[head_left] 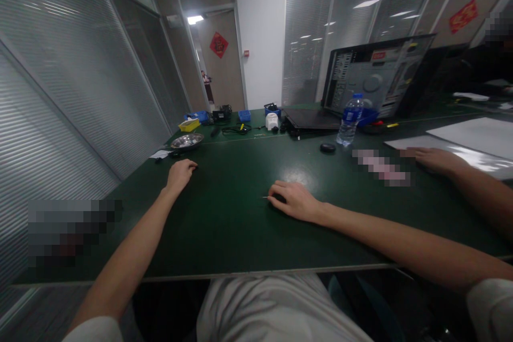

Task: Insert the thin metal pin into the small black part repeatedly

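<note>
Thin pin-like piece (265, 197) juts from the pinched thumb and fingers of the right hand (295, 201), over the green table (224, 235); probably light and stiff, best gripped mid-length; the left hand (181, 174) curls loosely, contents unclear.

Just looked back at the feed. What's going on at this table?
A person sits at the green table with both forearms over it. The right hand pinches a thin, pale item, too small to identify. The left hand is nearest the metal bowl; its fingers are curled, and I can't tell whether they hold anything. Beyond the right hand stand a water bottle and a small black object. At the right, another person's hand is by white sheets.
</note>
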{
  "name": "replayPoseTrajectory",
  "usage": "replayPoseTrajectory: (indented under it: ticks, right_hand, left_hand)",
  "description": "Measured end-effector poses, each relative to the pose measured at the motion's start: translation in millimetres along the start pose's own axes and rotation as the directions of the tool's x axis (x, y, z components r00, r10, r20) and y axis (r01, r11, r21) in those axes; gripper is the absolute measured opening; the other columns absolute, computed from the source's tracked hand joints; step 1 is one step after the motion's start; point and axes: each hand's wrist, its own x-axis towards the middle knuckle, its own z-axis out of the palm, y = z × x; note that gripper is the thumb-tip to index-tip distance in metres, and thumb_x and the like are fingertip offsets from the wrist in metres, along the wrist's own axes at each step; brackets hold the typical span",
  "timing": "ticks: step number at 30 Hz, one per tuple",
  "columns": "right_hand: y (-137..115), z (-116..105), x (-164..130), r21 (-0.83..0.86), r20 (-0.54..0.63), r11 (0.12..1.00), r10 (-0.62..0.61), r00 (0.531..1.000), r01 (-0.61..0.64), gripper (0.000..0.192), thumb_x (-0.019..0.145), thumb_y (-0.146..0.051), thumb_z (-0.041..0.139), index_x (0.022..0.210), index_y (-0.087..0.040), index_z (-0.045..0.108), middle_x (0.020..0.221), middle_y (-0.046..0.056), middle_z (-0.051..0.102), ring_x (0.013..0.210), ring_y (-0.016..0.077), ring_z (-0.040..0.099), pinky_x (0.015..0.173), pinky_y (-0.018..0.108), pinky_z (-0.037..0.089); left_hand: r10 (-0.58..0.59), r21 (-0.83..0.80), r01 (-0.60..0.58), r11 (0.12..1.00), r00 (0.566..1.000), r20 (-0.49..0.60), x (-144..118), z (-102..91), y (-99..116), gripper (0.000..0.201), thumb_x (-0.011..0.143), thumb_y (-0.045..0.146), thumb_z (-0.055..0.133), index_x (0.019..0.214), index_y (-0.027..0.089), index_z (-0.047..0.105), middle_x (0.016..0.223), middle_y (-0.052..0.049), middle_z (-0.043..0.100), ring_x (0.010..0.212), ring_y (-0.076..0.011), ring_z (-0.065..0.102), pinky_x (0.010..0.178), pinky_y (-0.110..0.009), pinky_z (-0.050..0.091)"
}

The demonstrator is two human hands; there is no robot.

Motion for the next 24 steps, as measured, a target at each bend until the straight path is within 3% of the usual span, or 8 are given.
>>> replayPoseTrajectory:
  ticks: [5, 9, 14, 18, 22, 23, 24]
  right_hand:
    - [-1, 0, 1, -0.009, -0.003, 1.0, 0.0, 1.0, 0.0, 0.018, 0.103, -0.034, 0.053, 0.104, -0.021, 0.065, 0.1, 0.003, 0.066, 0.081, 0.0161, 0.061, 0.07, 0.028, 0.041]
    - [-2, 0, 0, -0.015, -0.013, 1.0, -0.011, 1.0, 0.011, 0.018, 0.103, -0.034, 0.052, 0.105, -0.021, 0.064, 0.099, 0.004, 0.066, 0.081, 0.0161, 0.061, 0.069, 0.027, 0.041]
    - [-18, -12, -6, -0.02, 0.033, 0.974, -0.225, 0.974, 0.226, 0.026, 0.106, -0.039, 0.045, 0.107, -0.022, 0.064, 0.099, 0.004, 0.067, 0.077, 0.0148, 0.061, 0.064, 0.026, 0.039]
    - [-52, -25, -11, -0.015, 0.032, 0.866, -0.499, 0.866, 0.499, 0.026, 0.105, -0.037, 0.043, 0.105, -0.025, 0.066, 0.086, 0.003, 0.067, 0.071, 0.0143, 0.061, 0.057, 0.029, 0.038]
    - [-95, -28, -43, 0.073, -0.229, 0.689, -0.692, 0.685, 0.721, 0.021, 0.093, -0.046, 0.055, 0.089, -0.03, 0.068, 0.055, -0.004, 0.055, 0.045, 0.0133, 0.048, 0.044, 0.034, 0.034]
    - [-103, -28, -59, 0.112, -0.266, 0.687, -0.676, 0.688, 0.718, 0.024, 0.089, -0.054, 0.059, 0.083, -0.032, 0.068, 0.051, -0.005, 0.052, 0.041, 0.0128, 0.044, 0.042, 0.034, 0.033]
    - [-109, -28, -77, 0.126, -0.272, 0.789, -0.556, 0.786, 0.602, 0.024, 0.084, -0.055, 0.064, 0.077, -0.033, 0.067, 0.051, -0.004, 0.053, 0.042, 0.0135, 0.046, 0.044, 0.035, 0.037]
  left_hand:
    - [0.025, 0.163, -0.024, 0.986, 1.0, -0.004, -3, 3.5, 13, 0.036, 0.091, 0.014, 0.051, 0.116, 0.023, 0.075, 0.115, -0.011, 0.074, 0.108, -0.0282, 0.067, 0.092, -0.037, 0.051]
    - [0.009, 0.169, -0.006, 0.986, 1.0, -0.014, -4, 7.2, 13, 0.035, 0.093, 0.016, 0.049, 0.114, 0.023, 0.076, 0.113, -0.011, 0.073, 0.105, -0.0276, 0.067, 0.09, -0.036, 0.052]
    - [0.01, 0.109, -0.008, 0.994, 1.0, -0.019, -3, 8.0, 9, 0.033, 0.096, 0.02, 0.048, 0.112, 0.02, 0.076, 0.119, -0.012, 0.07, 0.111, -0.0278, 0.065, 0.095, -0.036, 0.052]
    - [0.021, 0.107, -0.02, 0.994, 1.0, -0.015, -3, 9.2, 11, 0.033, 0.096, 0.018, 0.046, 0.109, 0.016, 0.076, 0.12, -0.015, 0.068, 0.112, -0.0289, 0.063, 0.099, -0.038, 0.051]
    - [0.031, 0.104, -0.027, 0.994, 0.999, -0.031, -5, 8.8, 13, 0.033, 0.096, 0.017, 0.046, 0.113, 0.015, 0.074, 0.12, -0.015, 0.067, 0.113, -0.0291, 0.062, 0.102, -0.04, 0.05]
    - [0.031, 0.107, -0.027, 0.994, 0.999, -0.035, -5, 8.1, 14, 0.033, 0.095, 0.017, 0.047, 0.113, 0.015, 0.074, 0.12, -0.015, 0.068, 0.113, -0.0295, 0.063, 0.101, -0.04, 0.05]
    - [0.03, 0.117, -0.025, 0.993, 0.999, -0.035, -6, 7.1, 15, 0.032, 0.095, 0.017, 0.047, 0.113, 0.016, 0.074, 0.12, -0.015, 0.068, 0.112, -0.0298, 0.063, 0.099, -0.041, 0.051]
